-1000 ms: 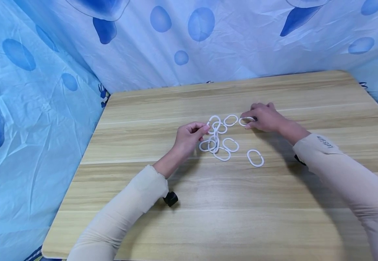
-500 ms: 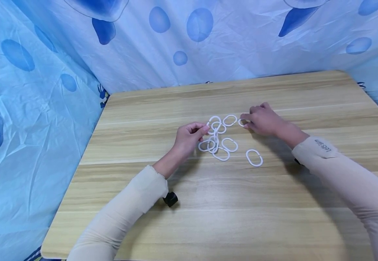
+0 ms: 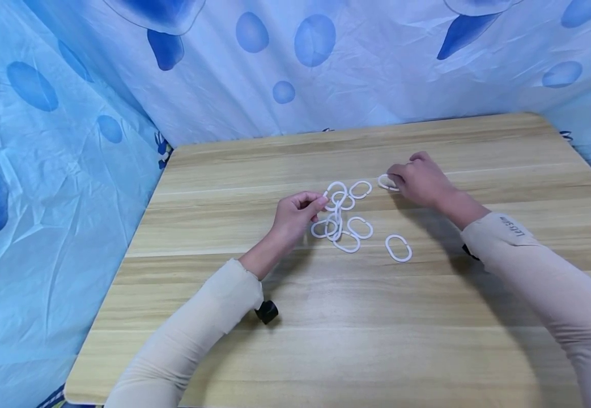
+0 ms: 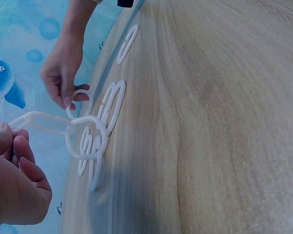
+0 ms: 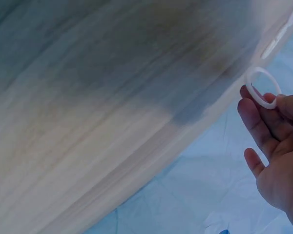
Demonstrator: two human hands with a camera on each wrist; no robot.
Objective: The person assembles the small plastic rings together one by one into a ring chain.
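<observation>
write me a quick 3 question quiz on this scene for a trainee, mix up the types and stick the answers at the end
1. True or false: the right hand is empty.

2. Multiple choice: what does the left hand pinch?
A) a black strap
B) a white ring
C) a sleeve cuff

3. Fill the gap: behind the wooden table hangs a patterned ____ sheet.

Key:
1. False; it holds a second white ring.
2. B
3. blue

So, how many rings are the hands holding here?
2: one ring in the left hand, another ring in the right hand. The left hand could hide more.
</observation>
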